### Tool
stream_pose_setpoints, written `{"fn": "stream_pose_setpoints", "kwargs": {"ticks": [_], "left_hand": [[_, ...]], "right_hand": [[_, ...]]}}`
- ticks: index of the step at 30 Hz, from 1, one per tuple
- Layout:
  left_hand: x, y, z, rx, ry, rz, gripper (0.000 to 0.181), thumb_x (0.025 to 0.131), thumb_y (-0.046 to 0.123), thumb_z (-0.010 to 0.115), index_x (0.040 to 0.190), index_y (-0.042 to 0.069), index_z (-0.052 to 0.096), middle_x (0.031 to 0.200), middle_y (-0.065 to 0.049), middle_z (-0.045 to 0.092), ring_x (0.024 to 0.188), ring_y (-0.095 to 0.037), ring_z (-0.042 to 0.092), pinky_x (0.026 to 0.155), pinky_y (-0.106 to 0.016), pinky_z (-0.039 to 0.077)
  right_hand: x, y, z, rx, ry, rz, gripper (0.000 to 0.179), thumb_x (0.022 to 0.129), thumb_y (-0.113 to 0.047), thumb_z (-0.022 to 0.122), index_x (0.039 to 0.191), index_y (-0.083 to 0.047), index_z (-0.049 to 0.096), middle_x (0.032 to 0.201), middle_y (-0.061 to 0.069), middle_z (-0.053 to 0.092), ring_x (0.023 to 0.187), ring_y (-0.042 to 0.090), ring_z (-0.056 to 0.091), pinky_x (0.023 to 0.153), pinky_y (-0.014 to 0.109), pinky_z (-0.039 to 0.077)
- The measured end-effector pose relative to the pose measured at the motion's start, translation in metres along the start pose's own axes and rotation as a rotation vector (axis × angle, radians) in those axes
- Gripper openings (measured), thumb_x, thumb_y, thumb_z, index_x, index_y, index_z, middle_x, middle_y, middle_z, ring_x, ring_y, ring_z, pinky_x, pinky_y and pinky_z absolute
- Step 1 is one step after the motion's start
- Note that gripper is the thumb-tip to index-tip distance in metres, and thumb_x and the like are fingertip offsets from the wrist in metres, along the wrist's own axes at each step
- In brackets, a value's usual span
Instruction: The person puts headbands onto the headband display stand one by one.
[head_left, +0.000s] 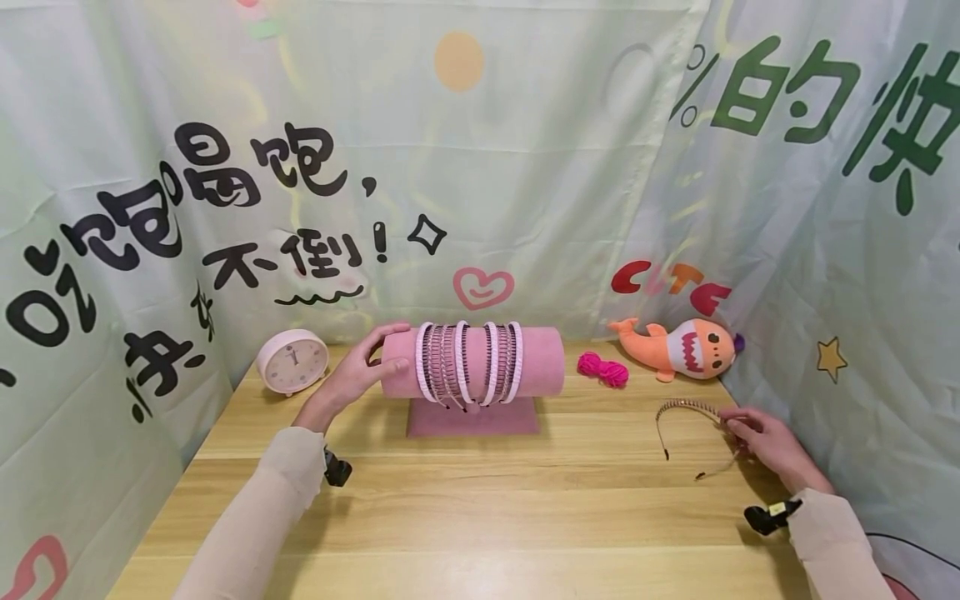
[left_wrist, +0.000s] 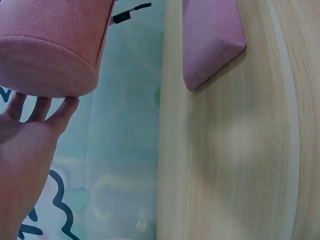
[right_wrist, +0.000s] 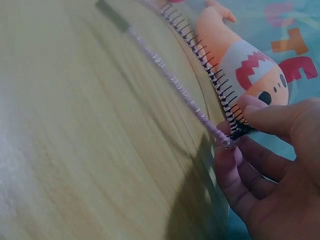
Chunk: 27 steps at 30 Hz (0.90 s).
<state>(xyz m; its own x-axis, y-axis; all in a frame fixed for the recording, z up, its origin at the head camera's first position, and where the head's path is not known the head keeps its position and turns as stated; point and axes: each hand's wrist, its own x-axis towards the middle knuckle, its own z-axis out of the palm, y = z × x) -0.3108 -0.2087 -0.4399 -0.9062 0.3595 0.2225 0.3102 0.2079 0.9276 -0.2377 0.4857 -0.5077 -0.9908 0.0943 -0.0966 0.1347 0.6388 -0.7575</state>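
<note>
A pink velvety display stand [head_left: 543, 362] stands on the table, its horizontal roll wearing several headbands [head_left: 442, 362], some edged in white. At the roll's left end, my left hand [head_left: 367, 362] grips it, thumb on the front and fingers at the top. The left wrist view shows fingertips [left_wrist: 67, 105] against the roll's end [left_wrist: 45, 67]. Off to the right, my right hand [head_left: 768, 442] pinches a thin headband [head_left: 688, 403] near one side, its two tips pointing toward the table. Small wire loops line this headband [right_wrist: 212, 77] in the right wrist view.
A pink round alarm clock [head_left: 292, 362] stands left of the stand. To its right lie a bundle of magenta yarn [head_left: 602, 369] and an orange plush shark [head_left: 690, 348]. Printed cloth [head_left: 555, 208] hangs behind and on both sides of the wooden table [head_left: 480, 508].
</note>
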Motion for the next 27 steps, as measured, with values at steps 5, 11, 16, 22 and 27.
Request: {"fn": "stream_pose_setpoints", "kwargs": {"ticks": [5, 11, 16, 22, 27], "left_hand": [[0.0004, 0.0002, -0.0001, 0.008, 0.001, 0.0, 0.066, 0.102, 0.02, 0.075, 0.162, 0.021, 0.048, 0.171, -0.01, 0.04, 0.149, -0.041, 0.049, 0.122, -0.063, 0.044], [0.0003, 0.0007, -0.0005, 0.008, 0.002, 0.0, 0.066, 0.102, 0.02, 0.075, 0.162, 0.021, 0.048, 0.172, -0.01, 0.039, 0.15, -0.041, 0.047, 0.122, -0.064, 0.043], [0.0001, 0.0002, -0.0005, 0.008, 0.005, 0.001, 0.066, 0.102, 0.021, 0.075, 0.162, 0.021, 0.048, 0.173, -0.01, 0.039, 0.151, -0.041, 0.046, 0.123, -0.064, 0.041], [0.0, -0.0009, 0.0003, 0.013, 0.005, 0.008, 0.066, 0.102, 0.021, 0.075, 0.162, 0.02, 0.048, 0.172, -0.011, 0.039, 0.151, -0.041, 0.047, 0.123, -0.063, 0.043], [-0.0007, -0.0009, 0.0006, 0.009, 0.004, 0.004, 0.066, 0.102, 0.02, 0.075, 0.162, 0.021, 0.048, 0.172, -0.011, 0.039, 0.151, -0.041, 0.047, 0.123, -0.064, 0.043]], "right_hand": [[-0.0008, 0.0004, -0.0004, -0.028, -0.019, -0.004, 0.041, 0.117, -0.019, 0.05, 0.141, 0.014, 0.054, 0.114, 0.012, 0.075, 0.084, 0.011, 0.061, 0.068, 0.03, 0.053], [-0.0012, 0.0011, 0.0004, -0.023, -0.054, -0.031, 0.041, 0.117, -0.011, 0.046, 0.151, 0.012, 0.048, 0.133, 0.033, 0.065, 0.087, 0.01, 0.062, 0.069, 0.03, 0.055], [-0.0015, -0.0005, 0.0007, 0.017, -0.088, -0.02, 0.044, 0.118, -0.013, 0.044, 0.153, 0.013, 0.044, 0.121, 0.022, 0.07, 0.084, 0.016, 0.062, 0.068, 0.031, 0.055], [-0.0018, -0.0031, 0.0014, 0.036, -0.09, 0.012, 0.046, 0.119, -0.024, 0.046, 0.146, 0.012, 0.047, 0.101, 0.008, 0.073, 0.082, 0.017, 0.064, 0.068, 0.03, 0.056], [-0.0032, -0.0027, 0.0019, 0.024, -0.074, 0.004, 0.04, 0.117, -0.027, 0.051, 0.133, 0.01, 0.053, 0.099, 0.008, 0.071, 0.081, 0.017, 0.064, 0.068, 0.03, 0.055]]}}
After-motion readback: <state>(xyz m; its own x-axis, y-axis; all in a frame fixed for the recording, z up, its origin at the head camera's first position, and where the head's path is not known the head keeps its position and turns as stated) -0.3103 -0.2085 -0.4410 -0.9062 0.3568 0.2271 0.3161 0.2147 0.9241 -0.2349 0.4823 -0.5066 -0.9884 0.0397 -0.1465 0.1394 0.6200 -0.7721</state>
